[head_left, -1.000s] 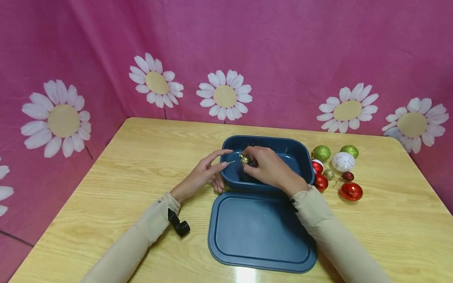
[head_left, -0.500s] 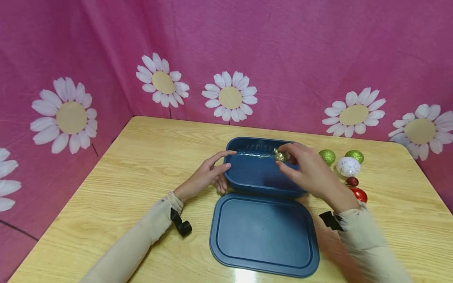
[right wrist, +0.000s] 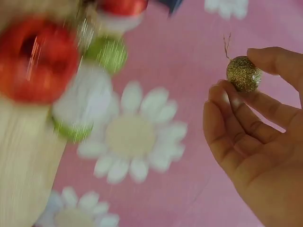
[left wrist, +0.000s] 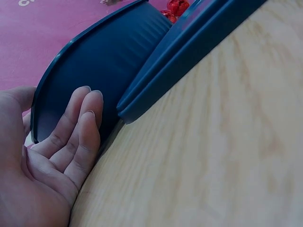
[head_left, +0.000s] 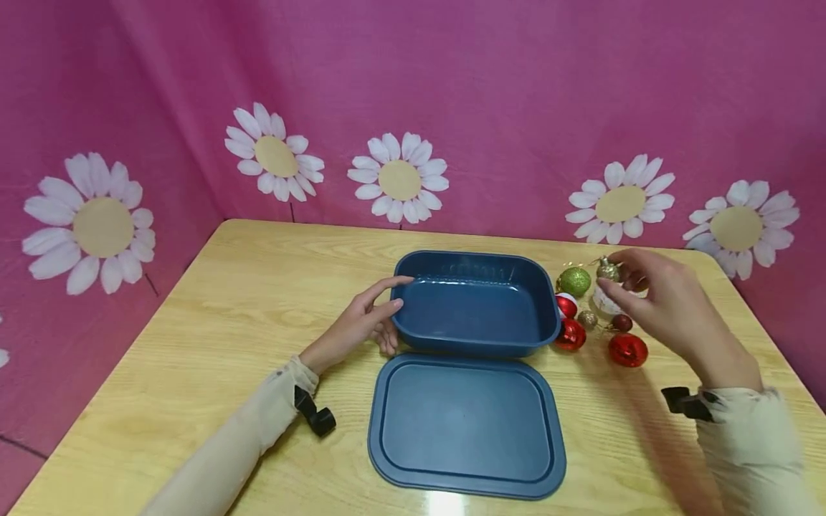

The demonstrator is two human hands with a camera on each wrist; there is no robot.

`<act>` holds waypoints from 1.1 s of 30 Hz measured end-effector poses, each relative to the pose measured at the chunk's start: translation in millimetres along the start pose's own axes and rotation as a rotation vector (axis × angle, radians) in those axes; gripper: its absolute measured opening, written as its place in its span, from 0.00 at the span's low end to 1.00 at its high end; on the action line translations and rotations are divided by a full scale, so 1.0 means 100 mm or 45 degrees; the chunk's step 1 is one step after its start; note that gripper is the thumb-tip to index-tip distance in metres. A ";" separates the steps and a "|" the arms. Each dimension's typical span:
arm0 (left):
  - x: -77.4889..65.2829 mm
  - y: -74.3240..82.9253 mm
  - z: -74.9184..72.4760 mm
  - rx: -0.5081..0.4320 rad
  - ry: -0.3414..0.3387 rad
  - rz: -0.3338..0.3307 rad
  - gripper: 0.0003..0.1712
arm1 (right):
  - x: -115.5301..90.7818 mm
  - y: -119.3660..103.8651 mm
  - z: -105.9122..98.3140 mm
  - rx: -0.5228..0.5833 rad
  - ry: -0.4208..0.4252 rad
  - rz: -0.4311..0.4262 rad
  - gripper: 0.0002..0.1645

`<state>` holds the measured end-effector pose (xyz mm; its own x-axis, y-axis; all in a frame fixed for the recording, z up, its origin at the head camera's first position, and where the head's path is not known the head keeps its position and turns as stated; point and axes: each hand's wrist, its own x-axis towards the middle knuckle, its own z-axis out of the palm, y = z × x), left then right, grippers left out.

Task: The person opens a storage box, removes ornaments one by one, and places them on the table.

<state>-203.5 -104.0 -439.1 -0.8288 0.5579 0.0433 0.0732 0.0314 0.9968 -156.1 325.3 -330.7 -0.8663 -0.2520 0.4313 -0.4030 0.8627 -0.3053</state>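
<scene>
Between its thumb and fingers, my right hand (head_left: pixel 684 315) pinches a small gold glitter bauble (head_left: pixel 607 269) with a thin hanging loop, held above the ornaments on the right. The right wrist view shows the same bauble (right wrist: pixel 243 74) at the fingertips. At the left end of a deep blue container (head_left: pixel 474 347), my left hand (head_left: pixel 355 322) holds the rim, with thumb and index finger over it. Its other fingers (left wrist: pixel 87 127) lie along the outer wall in the left wrist view. Under the right hand, a white speckled ornament (head_left: pixel 604 301) is partly hidden.
A blue lid (head_left: pixel 467 426) lies flat in front of the container. Right of the container sit a green glitter ornament (head_left: pixel 574 282), shiny red ones (head_left: pixel 628 350), a red-and-white one (head_left: pixel 566 306) and a small gold ball (head_left: pixel 587 319). A pink flowered cloth (head_left: pixel 503 107) hangs behind the table.
My right hand has lifted the gold bauble out of the container and carried it right, over the ornaments. The left hand stays at the container's left end.
</scene>
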 end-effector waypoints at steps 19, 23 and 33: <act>0.04 -0.01 0.02 -0.015 -0.010 0.022 0.27 | -0.22 1.10 0.14 -0.028 -0.635 0.318 0.17; 0.04 0.00 0.02 -0.018 -0.009 0.022 0.26 | -0.22 1.09 0.13 -0.033 -0.672 0.323 0.18; 0.00 -0.02 -0.01 0.000 0.012 0.010 0.26 | -0.17 1.02 0.14 -0.056 -0.702 0.282 0.20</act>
<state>-204.6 -105.0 -441.4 -0.8336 0.5500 0.0519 0.0799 0.0270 0.9964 -186.2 411.3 -380.9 -0.9585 -0.2443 -0.1467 -0.1929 0.9352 -0.2968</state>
